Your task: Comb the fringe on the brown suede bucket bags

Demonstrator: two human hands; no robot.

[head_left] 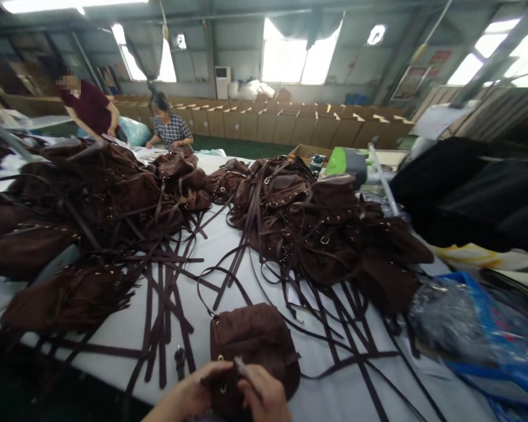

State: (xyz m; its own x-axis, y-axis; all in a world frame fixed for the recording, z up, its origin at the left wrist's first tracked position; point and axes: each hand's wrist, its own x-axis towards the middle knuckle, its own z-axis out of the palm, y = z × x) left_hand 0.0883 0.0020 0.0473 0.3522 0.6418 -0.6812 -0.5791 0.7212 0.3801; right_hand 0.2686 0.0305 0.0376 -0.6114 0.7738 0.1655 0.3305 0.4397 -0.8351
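Observation:
A dark brown bag lies at the table's near edge in front of me, its thin strap looping away behind it. My left hand is closed on the bag's front, near two small gold-coloured metal rings. Close beside it, my right hand has its fingers pinched together over the bag's front. A small pale tip shows between those fingertips, too blurred to name. Left of the bag lies a short dark strap with a buckle.
Brown bags with trailing straps form a left heap and a right heap on the white table. A blue plastic bag lies at right. Two people work at the far left. Cardboard boxes line the back.

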